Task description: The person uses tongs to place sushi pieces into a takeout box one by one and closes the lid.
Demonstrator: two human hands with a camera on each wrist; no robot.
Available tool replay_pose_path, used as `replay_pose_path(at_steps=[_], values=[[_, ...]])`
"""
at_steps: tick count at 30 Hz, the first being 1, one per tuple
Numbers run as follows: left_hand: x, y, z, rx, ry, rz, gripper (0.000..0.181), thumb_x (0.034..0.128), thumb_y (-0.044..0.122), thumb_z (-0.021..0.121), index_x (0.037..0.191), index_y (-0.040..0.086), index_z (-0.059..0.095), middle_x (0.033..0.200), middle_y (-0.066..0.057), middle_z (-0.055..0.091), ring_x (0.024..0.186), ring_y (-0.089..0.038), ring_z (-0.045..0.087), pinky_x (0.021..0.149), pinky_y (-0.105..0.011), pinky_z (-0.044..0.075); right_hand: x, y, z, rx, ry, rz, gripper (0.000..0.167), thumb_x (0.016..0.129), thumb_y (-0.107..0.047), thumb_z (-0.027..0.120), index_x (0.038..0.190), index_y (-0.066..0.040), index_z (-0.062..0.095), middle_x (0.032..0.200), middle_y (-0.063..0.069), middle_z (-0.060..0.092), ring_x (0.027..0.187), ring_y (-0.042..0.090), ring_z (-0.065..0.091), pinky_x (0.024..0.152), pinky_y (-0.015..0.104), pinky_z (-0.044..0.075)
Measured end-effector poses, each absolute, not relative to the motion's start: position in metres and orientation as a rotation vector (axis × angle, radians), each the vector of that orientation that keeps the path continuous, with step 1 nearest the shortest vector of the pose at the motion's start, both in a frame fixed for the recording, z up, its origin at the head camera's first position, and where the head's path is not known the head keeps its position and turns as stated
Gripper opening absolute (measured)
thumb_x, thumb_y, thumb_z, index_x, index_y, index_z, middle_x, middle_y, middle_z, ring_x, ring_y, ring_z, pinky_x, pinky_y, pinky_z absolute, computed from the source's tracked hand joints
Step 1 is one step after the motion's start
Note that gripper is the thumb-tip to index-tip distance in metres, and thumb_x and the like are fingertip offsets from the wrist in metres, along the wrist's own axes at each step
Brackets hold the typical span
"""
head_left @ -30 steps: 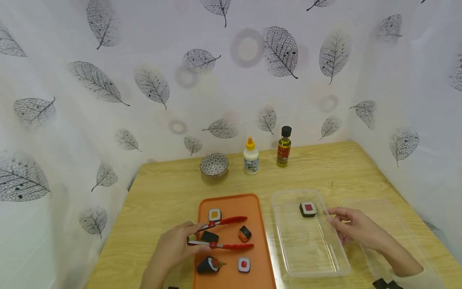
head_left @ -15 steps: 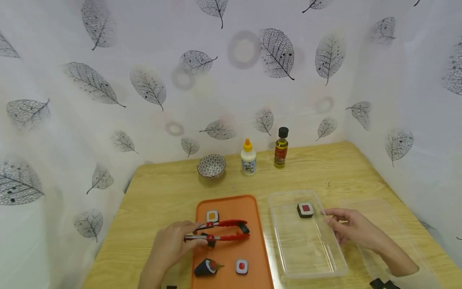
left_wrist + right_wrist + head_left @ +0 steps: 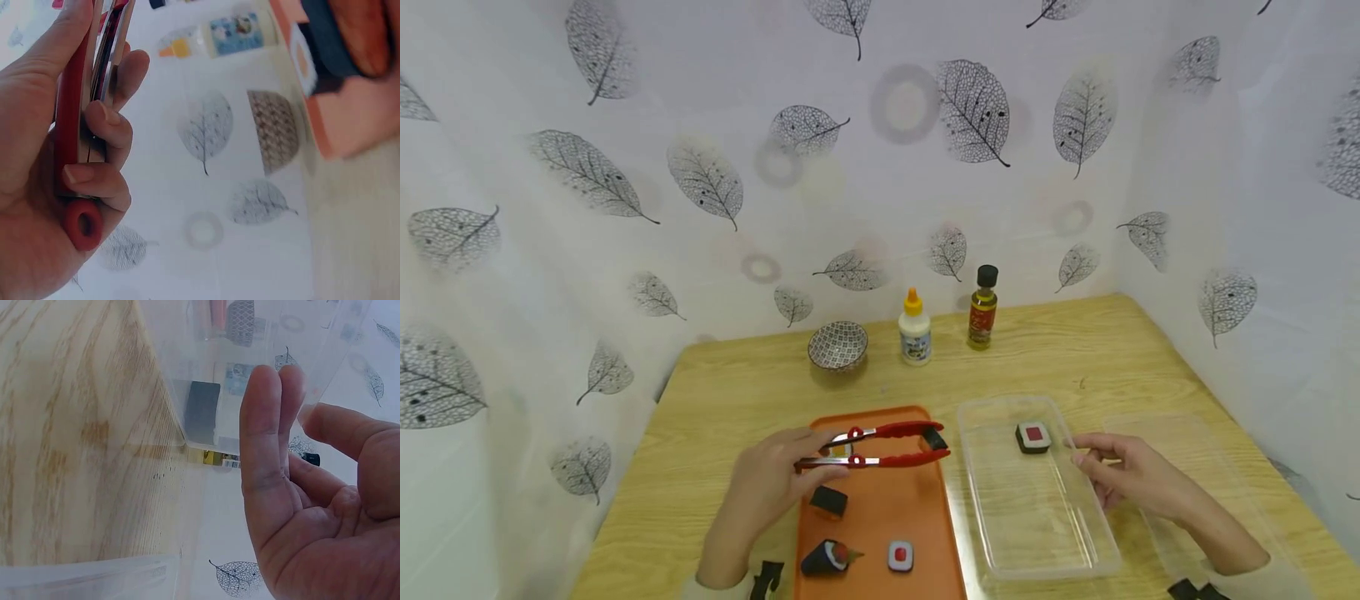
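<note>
My left hand (image 3: 763, 479) (image 3: 31, 156) grips red-and-metal tongs (image 3: 910, 460) (image 3: 70, 119). Between the red tips is a dark-wrapped sushi piece (image 3: 934, 439), above the upper right edge of the orange tray (image 3: 880, 517) (image 3: 359, 125). On the tray lie a black-wrapped piece (image 3: 830, 501), a cone roll (image 3: 826, 558) and a white roll with a red centre (image 3: 900, 556); a yellow-centred roll (image 3: 839, 451) is partly covered by the tongs. My right hand (image 3: 1138, 475) (image 3: 319, 506) holds the clear container (image 3: 1037, 517) by its right wall. A red-centred roll (image 3: 1033, 437) (image 3: 202, 412) sits inside.
Behind the tray stand a patterned bowl (image 3: 838, 347) (image 3: 274, 131), a white bottle with a yellow cap (image 3: 915, 340) (image 3: 234, 34) and a dark-capped oil bottle (image 3: 982, 312). A clear flat lid (image 3: 1195, 467) lies right of the container. Leaf-print curtains enclose the table.
The tongs have closed on the dark-wrapped piece and lifted it from the tray, moving up and rightward with my left hand. My right hand stays at the container wall.
</note>
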State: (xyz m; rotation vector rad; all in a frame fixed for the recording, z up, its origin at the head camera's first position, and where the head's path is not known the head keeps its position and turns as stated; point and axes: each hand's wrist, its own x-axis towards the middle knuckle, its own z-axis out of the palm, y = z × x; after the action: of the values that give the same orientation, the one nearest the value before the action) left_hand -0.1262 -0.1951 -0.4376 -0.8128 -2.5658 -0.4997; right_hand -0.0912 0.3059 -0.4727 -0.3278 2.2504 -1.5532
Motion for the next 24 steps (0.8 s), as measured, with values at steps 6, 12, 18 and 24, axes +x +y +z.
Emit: replay_pose_path(at_steps=[6,12,18,24], values=[[-0.136,-0.158,-0.434,-1.000,-2.472,-0.517,0.054,0.0758,0.055,0.086,0.122,0.028,0.080,0.097,0.011,0.081,0.071,-0.001,0.067,0.059,-0.016,0.050,-0.091,0.307,-0.474,-0.347,2.253,-1.559,0.055,0.112,-0.016,0.050,0.148,0.024,0.036,0.085,0.007,0.065,0.063,0.013,0.066,0.057,0.039,0.061],[-0.139,-0.120,-0.433,-1.126,-2.488,-0.442,0.053,0.0785,0.060,0.081,0.121,0.029,0.080,0.092,0.016,0.078,0.067,0.002,0.064,0.055,-0.011,0.040,-0.091,0.306,-0.473,-0.314,2.247,-1.556,0.056,0.113,-0.017,0.050,0.150,0.022,0.036,0.085,0.007,0.063,0.064,0.014,0.066,0.058,0.039,0.061],[-0.140,-0.092,-0.433,-1.134,-2.549,-0.273,0.052,0.0803,0.066,0.076,0.121,0.035,0.079,0.095,0.018,0.078,0.062,0.002,0.057,0.049,-0.010,0.020,-0.090,0.304,-0.471,-0.268,2.251,-1.535,0.057,0.113,-0.020,0.050,0.151,0.021,0.036,0.082,0.006,0.062,0.063,0.015,0.065,0.058,0.038,0.061],[-0.139,-0.067,-0.440,-1.188,-2.547,-0.179,0.051,0.0821,0.069,0.074,0.121,0.036,0.079,0.082,0.015,0.073,0.061,0.000,0.059,0.047,-0.012,0.020,-0.089,0.302,-0.471,-0.225,2.281,-1.506,0.057,0.112,-0.021,0.052,0.150,0.020,0.039,0.079,0.004,0.062,0.063,0.015,0.065,0.059,0.038,0.061]])
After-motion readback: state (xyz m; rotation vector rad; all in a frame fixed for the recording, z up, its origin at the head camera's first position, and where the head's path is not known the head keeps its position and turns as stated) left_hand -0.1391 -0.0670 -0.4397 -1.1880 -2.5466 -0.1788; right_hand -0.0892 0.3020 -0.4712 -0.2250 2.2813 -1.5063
